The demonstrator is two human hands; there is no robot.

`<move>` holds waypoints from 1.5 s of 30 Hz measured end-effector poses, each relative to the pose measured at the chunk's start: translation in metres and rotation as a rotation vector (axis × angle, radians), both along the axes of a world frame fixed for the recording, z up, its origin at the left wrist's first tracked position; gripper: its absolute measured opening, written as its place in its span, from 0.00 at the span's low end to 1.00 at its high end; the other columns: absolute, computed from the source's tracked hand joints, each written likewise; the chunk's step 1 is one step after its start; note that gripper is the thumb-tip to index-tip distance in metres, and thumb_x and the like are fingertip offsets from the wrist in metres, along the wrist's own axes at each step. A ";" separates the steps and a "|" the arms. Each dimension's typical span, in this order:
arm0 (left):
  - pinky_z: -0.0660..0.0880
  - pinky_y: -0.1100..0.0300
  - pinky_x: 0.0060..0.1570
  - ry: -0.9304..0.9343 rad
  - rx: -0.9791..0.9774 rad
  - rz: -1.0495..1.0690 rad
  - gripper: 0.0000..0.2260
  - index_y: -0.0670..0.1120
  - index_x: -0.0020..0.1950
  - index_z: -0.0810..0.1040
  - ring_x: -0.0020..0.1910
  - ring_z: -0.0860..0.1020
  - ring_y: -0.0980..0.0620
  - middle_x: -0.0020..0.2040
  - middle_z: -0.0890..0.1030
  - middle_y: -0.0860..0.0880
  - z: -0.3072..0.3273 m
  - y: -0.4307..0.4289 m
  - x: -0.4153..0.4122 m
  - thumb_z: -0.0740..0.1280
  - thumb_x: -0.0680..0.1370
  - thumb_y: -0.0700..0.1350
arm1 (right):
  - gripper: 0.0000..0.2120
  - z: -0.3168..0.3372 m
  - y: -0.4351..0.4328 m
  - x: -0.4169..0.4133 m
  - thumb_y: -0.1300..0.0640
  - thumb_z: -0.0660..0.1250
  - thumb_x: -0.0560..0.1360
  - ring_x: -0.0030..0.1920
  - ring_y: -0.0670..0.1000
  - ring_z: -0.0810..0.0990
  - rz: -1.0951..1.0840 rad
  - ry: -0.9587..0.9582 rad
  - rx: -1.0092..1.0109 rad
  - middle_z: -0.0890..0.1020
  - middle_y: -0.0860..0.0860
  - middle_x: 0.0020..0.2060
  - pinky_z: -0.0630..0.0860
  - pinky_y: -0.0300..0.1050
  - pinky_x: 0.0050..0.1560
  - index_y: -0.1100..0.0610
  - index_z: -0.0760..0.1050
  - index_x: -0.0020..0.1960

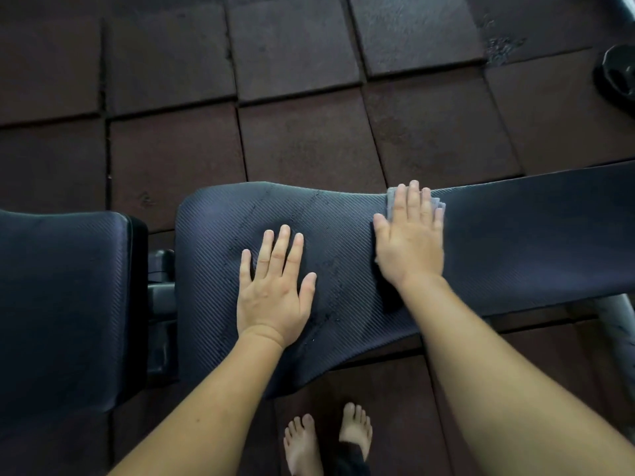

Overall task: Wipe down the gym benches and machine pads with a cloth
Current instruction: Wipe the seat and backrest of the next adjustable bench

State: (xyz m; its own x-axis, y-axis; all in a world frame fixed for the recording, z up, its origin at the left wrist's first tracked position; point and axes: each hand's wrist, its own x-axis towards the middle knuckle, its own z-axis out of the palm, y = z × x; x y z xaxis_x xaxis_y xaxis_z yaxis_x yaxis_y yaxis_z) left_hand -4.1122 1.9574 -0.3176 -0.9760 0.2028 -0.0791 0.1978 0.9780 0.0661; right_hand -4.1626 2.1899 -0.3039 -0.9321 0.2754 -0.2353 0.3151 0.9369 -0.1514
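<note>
— Both hands flat on the bench pad (515, 235)?
— Yes. I see the left hand (275, 290) mid-frame, fingers straight and slightly spread, holding nothing. The right hand (409, 238), fingers straight together, presses the grey cloth (391, 201) right of centre.

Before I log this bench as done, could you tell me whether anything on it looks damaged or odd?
Yes: the back pad shows dark cracks and scuffs in its ribbed cover around the left hand. The right hand presses the cloth flat beside them.

Cloth (392, 198) on bench (515, 242); possible dumbbell (618, 74) behind, right.
</note>
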 end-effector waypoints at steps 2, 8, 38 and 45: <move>0.51 0.39 0.81 -0.001 0.012 0.002 0.30 0.51 0.85 0.57 0.84 0.52 0.47 0.85 0.54 0.50 -0.001 0.000 0.000 0.51 0.84 0.60 | 0.36 0.003 -0.042 -0.007 0.39 0.39 0.82 0.83 0.57 0.44 0.060 0.017 -0.028 0.48 0.56 0.84 0.42 0.61 0.81 0.57 0.46 0.84; 0.48 0.40 0.81 -0.028 0.019 0.003 0.30 0.51 0.85 0.55 0.84 0.50 0.48 0.86 0.52 0.51 0.002 0.001 -0.002 0.49 0.84 0.61 | 0.34 0.001 -0.041 -0.005 0.39 0.39 0.82 0.83 0.52 0.41 0.400 0.008 -0.077 0.45 0.51 0.84 0.37 0.53 0.81 0.53 0.44 0.84; 0.51 0.41 0.81 -0.043 0.077 -0.064 0.29 0.51 0.84 0.57 0.84 0.51 0.48 0.85 0.55 0.51 0.010 -0.088 0.027 0.49 0.84 0.59 | 0.33 -0.010 -0.056 0.119 0.40 0.48 0.83 0.83 0.56 0.51 0.411 0.101 -0.018 0.55 0.54 0.83 0.48 0.57 0.81 0.57 0.56 0.83; 0.52 0.40 0.81 -0.019 0.049 -0.066 0.29 0.51 0.85 0.57 0.84 0.52 0.47 0.85 0.54 0.50 0.007 -0.086 0.029 0.50 0.84 0.59 | 0.36 -0.004 -0.115 0.123 0.37 0.44 0.83 0.83 0.54 0.41 0.256 0.065 -0.019 0.45 0.55 0.84 0.42 0.60 0.82 0.57 0.45 0.84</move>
